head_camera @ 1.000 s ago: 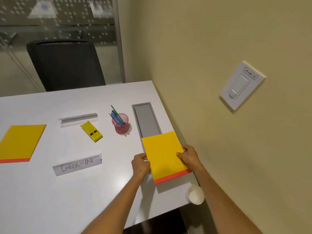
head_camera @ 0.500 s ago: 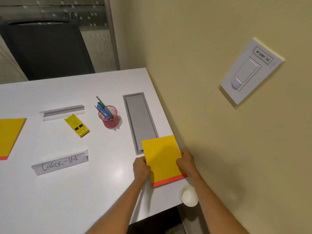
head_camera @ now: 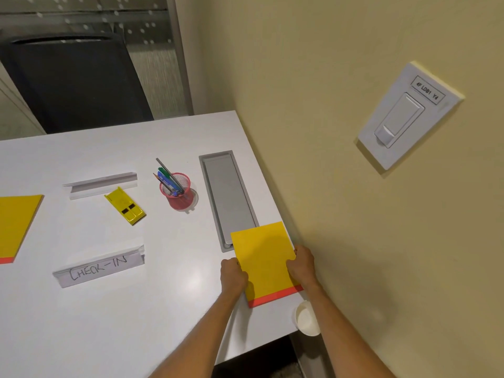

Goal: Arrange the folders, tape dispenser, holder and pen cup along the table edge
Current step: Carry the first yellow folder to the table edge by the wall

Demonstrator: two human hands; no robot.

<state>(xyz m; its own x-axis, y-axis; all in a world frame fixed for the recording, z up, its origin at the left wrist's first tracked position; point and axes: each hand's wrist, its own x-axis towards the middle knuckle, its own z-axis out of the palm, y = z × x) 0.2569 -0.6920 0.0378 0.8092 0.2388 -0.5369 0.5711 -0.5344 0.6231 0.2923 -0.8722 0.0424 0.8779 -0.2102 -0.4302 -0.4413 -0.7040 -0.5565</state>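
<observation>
Two hands on one yellow folder right now: my left hand pinches its left edge, my right hand pinches the right edge, fingers curled over the card. It reads as light, thin and a bit floppy, so I judge the side edges are the place to hold, sliding it flat, not lifting by a corner. It lies at the table edge against the wall, its far corner overlapping the grey cable tray. Tight room here: wall just right, a white paper cup near the red-striped end. Wide open tabletop to my left, where the second folder, tape dispenser, pen cup and "CHECK-IN" holder wait.
</observation>
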